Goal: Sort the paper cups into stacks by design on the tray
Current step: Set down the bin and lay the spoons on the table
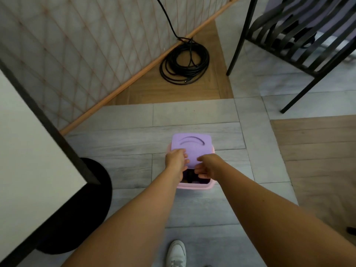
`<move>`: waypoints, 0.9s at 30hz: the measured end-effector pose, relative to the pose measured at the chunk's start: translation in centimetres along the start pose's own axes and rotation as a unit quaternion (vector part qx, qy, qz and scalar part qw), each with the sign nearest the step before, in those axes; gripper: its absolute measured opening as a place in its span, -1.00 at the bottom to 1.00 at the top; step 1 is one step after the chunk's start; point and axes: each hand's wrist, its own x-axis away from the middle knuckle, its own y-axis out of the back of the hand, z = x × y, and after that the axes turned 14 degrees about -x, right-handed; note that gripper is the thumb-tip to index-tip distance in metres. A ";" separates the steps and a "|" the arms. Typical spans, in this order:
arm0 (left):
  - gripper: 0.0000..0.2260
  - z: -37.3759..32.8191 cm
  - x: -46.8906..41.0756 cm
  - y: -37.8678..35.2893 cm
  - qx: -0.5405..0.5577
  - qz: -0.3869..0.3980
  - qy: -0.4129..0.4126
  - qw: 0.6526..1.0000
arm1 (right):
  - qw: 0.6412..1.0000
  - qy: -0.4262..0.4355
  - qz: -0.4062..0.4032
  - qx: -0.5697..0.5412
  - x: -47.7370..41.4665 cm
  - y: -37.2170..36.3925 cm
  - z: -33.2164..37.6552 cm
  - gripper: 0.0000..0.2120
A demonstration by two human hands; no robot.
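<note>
A pink box (195, 186) stands on the floor (194, 118), straight ahead of the person and a little below the middle of the view. A lilac lid (192, 144) with two curved grooves lies over its far part, shifted away so that the near part of the box gapes. In that gap only dark shapes (189, 176) show (whether they are the paper cups cannot be told).

Both bare arms reach down to the lid. The right hand (207, 166) pinches its near edge, thumb on top and fingers curled beneath. The left hand (176, 159) lies at the lid's near-left corner with bent fingers on the surface; motion blur hides whether it truly grips, so I cannot tell.

The floor is grey planking with brown wooden patches set into it. Near the bottom edge a white shoe (176, 251) stands on it. To the left the corner of a white bench (28, 151) with a dark rim juts in, and a round black base (90, 201) sits under it. Behind that stands a pale screen (77, 45) with a diamond lattice and a wooden foot rail. A coiled black cable (184, 62) lies at the screen's foot. At upper right is a black chair (289, 33) with a slatted seat.
</note>
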 end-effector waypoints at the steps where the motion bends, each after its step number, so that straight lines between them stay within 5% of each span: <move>1: -0.85 -1.0 1.2 0.1 0.002 -0.004 -0.018 1.000 | 1.000 0.017 0.002 0.015 1.3 -0.1 1.0 -0.89; 16: -0.93 -12.5 23.7 6.6 -0.028 -0.070 -0.255 0.964 | 0.947 0.223 0.038 0.228 26.7 -4.5 12.7 -0.83; 27: -0.92 -9.4 31.8 24.8 0.023 -0.215 -0.247 0.944 | 0.885 0.283 0.118 0.351 39.8 -16.8 9.6 -0.76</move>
